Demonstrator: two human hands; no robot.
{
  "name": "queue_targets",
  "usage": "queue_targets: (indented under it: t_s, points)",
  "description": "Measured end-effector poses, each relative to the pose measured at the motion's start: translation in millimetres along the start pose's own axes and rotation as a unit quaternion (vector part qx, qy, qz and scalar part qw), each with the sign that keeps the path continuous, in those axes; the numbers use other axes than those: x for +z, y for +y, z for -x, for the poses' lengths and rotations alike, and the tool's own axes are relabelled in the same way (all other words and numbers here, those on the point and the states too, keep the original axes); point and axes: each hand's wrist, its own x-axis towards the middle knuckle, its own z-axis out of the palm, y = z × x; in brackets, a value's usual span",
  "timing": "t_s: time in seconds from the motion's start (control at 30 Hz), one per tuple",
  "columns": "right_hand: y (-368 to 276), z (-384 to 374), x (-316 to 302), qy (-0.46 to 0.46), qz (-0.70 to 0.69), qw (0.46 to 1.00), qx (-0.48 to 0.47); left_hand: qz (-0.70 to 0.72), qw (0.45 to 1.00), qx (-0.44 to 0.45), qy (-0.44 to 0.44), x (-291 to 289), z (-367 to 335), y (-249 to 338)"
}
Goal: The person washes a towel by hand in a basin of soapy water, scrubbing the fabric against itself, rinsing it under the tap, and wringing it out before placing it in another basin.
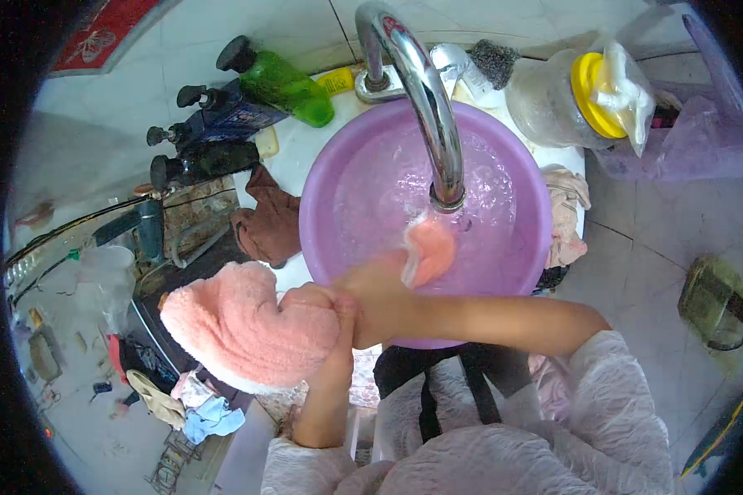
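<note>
A pink fluffy cloth (248,326) with a pale edge bulges out beyond the left rim of a purple basin (315,206). Closed around its gathered part is my left hand (335,318). My right hand (380,297), somewhat blurred, grips right beside it, its forearm crossing the near side of the basin. A smaller pink piece (432,250) with a white edge shows past my right hand, over the water below the tap's mouth. My hands hide whether both pink parts are one cloth. The curved chrome tap (437,115) reaches over the rippling water.
Green (285,87) and dark pump bottles (215,157) stand left of the basin, near a brown cloth (266,216). To the right are a clear jar with a yellow lid (586,95) and a crumpled beige cloth (565,210). A dustpan-like object (718,301) lies farther right.
</note>
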Motion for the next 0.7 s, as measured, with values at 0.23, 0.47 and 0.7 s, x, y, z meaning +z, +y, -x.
queue_targets:
  t_s: [0.23, 0.47, 0.7]
  points:
    - [-2, 12, 4, 0.127, -0.070, 0.988, -0.049, -0.042, 0.993, 0.060, -0.093, -3, 7, 1]
    - [-27, 30, -12, 0.183, -0.082, 0.980, 0.008, 0.016, 0.997, 0.050, -0.049, -9, 3, 6]
    - [-13, 32, -40, 0.022, -0.225, 0.974, -0.026, -0.041, 0.974, 0.138, -0.175, -32, -16, 8]
